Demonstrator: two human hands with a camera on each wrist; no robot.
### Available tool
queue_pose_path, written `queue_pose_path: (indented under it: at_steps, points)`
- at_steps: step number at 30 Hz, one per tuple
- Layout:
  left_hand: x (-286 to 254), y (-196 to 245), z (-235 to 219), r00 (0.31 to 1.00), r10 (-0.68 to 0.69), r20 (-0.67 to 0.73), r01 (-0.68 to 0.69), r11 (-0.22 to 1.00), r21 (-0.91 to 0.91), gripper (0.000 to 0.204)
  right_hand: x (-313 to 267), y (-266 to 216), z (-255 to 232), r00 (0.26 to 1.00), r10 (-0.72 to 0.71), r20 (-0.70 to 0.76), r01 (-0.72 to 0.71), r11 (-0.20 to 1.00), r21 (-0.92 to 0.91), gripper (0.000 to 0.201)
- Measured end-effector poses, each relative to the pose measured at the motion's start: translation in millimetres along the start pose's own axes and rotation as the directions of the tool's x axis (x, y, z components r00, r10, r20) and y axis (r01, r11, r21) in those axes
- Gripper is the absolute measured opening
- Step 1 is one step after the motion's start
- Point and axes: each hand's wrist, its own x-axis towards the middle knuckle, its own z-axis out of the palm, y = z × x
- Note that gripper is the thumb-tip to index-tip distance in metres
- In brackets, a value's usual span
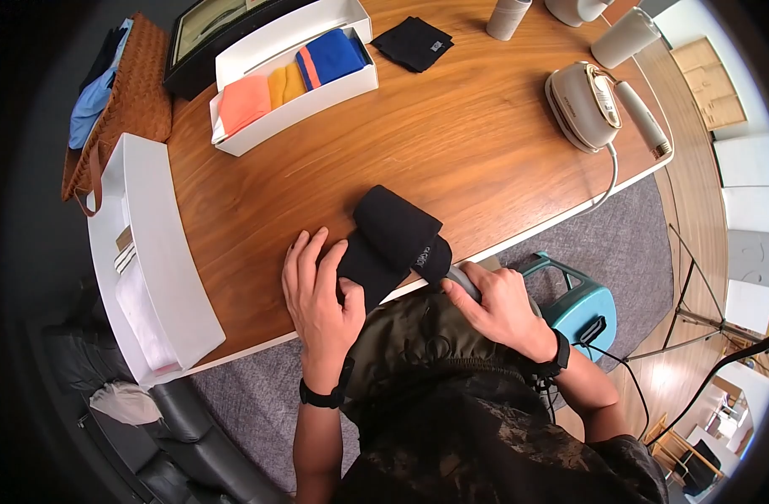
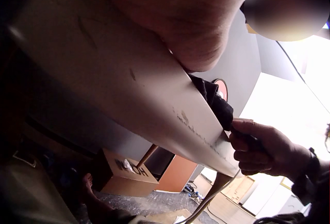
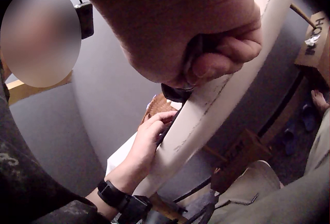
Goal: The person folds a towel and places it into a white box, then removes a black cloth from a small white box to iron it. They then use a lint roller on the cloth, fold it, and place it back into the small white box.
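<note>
A folded black cloth (image 1: 397,231) lies at the table's near edge, its upper part doubled over in a thick band. My left hand (image 1: 321,290) rests flat at its left side, fingers extended over the tabletop and thumb against the fabric. A rounded black end with pale lettering (image 1: 433,259) sticks out at the cloth's right. From it runs a smooth grey handle-like piece (image 1: 467,284), gripped by my right hand (image 1: 503,309). Curled fingers hide most of that piece, and I cannot tell what it is. In the right wrist view, the right fingers (image 3: 221,59) curl tightly beside the table edge.
A white box (image 1: 338,97) of folded coloured fabric sits at the back, near a small black folded cloth (image 1: 414,44). Another white box (image 1: 191,277) stands left, by a woven basket (image 1: 141,92). A garment steamer (image 1: 584,109) with its cord occupies the right. A teal stool (image 1: 582,307) stands below.
</note>
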Motion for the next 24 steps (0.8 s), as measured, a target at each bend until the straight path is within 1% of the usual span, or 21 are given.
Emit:
queue_pose_path:
  at_steps: [6,8,12,14,15,18,20,24]
  points:
    - [1,1,0,1.000,-0.002,-0.015,0.002,1.000,-0.008,0.041,0,0,0,1.000,-0.004,-0.003,0.004,1.000,0.018,0.032]
    - [1,1,1,1.000,-0.003,-0.018,0.003,1.000,-0.008,0.039,1,-4,-3,0.999,0.026,0.030,-0.027,0.999,0.047,0.033]
    - [1,3,1,1.000,-0.006,-0.021,0.006,1.000,0.001,0.038,0,-3,-1,1.000,0.023,0.022,-0.024,0.998,0.060,0.033]
    - [1,3,1,1.000,-0.008,-0.022,0.008,1.000,0.002,0.037,-1,2,4,1.000,-0.011,-0.029,0.012,0.998,0.058,0.031]
    - [1,3,1,1.000,-0.009,-0.021,0.009,1.000,0.004,0.037,-1,3,6,1.000,-0.011,-0.029,0.012,0.998,0.058,0.031]
    - [0,2,2,1.000,-0.009,-0.021,0.009,1.000,0.008,0.037,-2,3,9,0.998,-0.004,-0.059,0.008,0.997,0.072,0.032]
    - [0,2,2,1.000,-0.006,-0.023,0.007,1.000,0.010,0.036,-3,2,11,0.998,0.024,-0.059,-0.016,0.992,0.124,0.030]
    - [1,3,2,1.000,-0.009,-0.022,0.009,1.000,0.007,0.035,-5,1,19,0.995,0.024,-0.100,-0.008,0.988,0.157,0.028]
